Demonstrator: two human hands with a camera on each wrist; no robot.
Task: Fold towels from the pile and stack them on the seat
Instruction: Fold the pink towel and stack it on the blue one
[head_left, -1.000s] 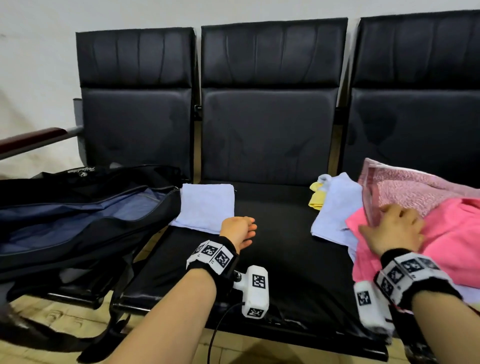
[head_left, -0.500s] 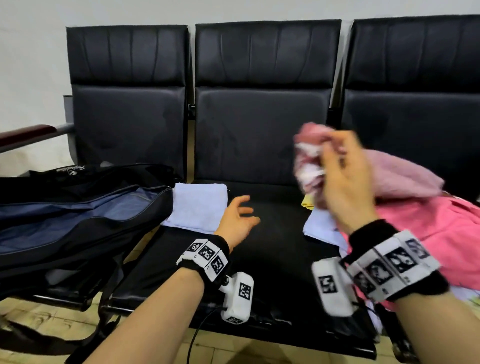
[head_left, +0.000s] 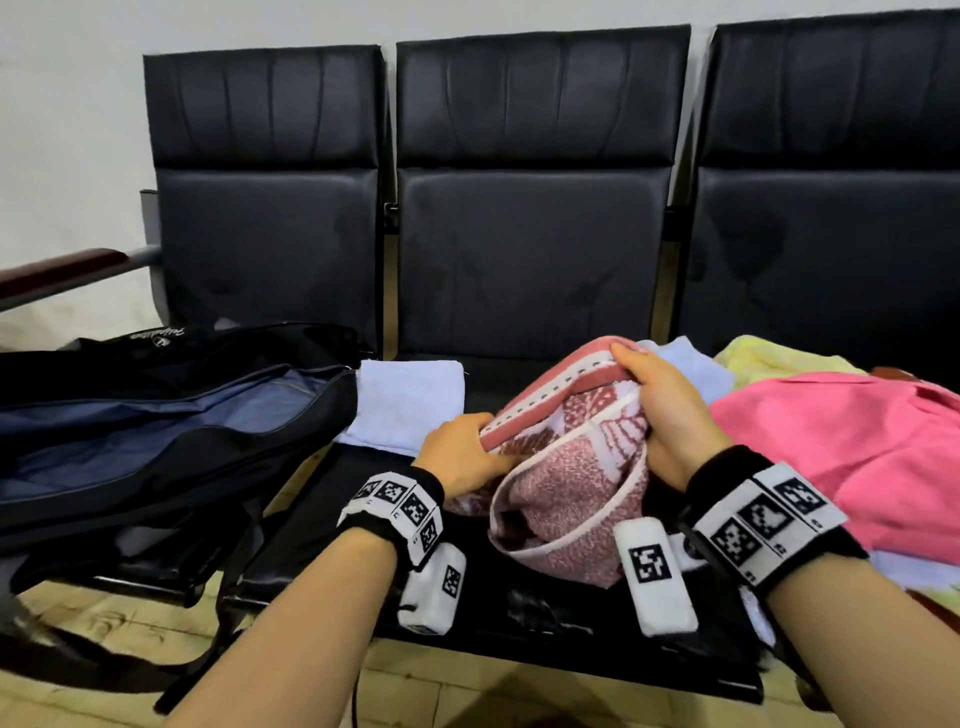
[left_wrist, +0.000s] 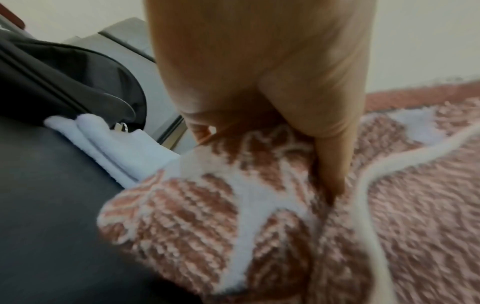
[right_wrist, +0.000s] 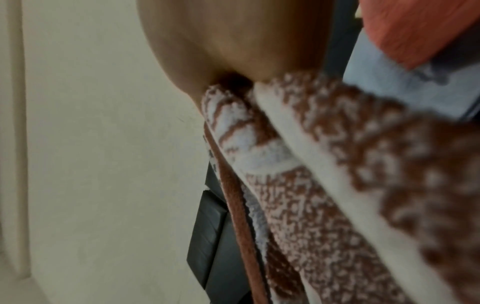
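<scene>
A dusty pink patterned towel (head_left: 566, 483) lies bunched on the middle black seat (head_left: 322, 525). My left hand (head_left: 462, 452) grips its near left edge, and the left wrist view shows my fingers dug into the pink towel (left_wrist: 233, 216). My right hand (head_left: 660, 405) pinches the towel's banded top edge, and the pink towel (right_wrist: 337, 164) hangs from it in the right wrist view. A folded white towel (head_left: 408, 402) lies at the back left of the seat. The pile (head_left: 852, 441) of bright pink, yellow and pale blue towels sits to the right.
An open black and blue bag (head_left: 156, 410) fills the left seat and overhangs its front. Three black chair backs (head_left: 530, 208) stand behind. A wooden armrest (head_left: 57, 270) juts out at far left. Tiled floor (head_left: 104, 623) lies below the seat's front edge.
My right hand lifted the pink patterned towel off the pile and carried it left onto the middle seat. My left hand, earlier empty and open over the seat, now grips the towel's edge.
</scene>
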